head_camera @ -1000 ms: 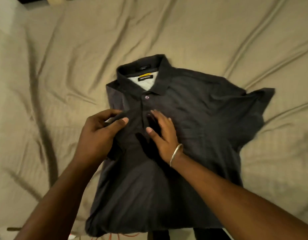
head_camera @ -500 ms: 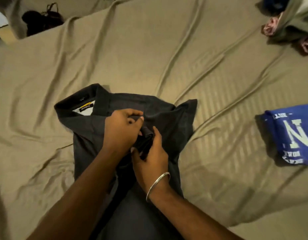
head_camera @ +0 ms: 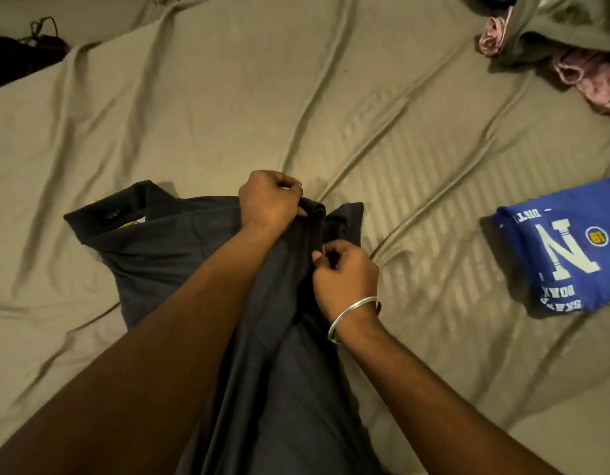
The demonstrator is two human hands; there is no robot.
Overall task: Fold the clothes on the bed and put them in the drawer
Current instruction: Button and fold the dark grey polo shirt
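A dark grey polo shirt (head_camera: 166, 248) lies on the beige bed sheet (head_camera: 228, 108), collar to the left. My left hand (head_camera: 267, 200) grips a bunched fold of the shirt's right side near the sleeve. My right hand (head_camera: 346, 275), with a silver bangle on the wrist, pinches the same fold a little lower. The fabric is lifted between both hands and hangs down toward me. A folded blue T-shirt (head_camera: 567, 248) with a white letter N lies at the right.
A pile of unfolded clothes, olive green (head_camera: 553, 25) and pink (head_camera: 594, 77), sits at the top right. A dark object (head_camera: 26, 56) lies beyond the bed's far left edge. No drawer is in view.
Both hands went from the button placket to the shirt's right side and gathered it up. The view swung right, bringing the blue T-shirt and the clothes pile into sight.
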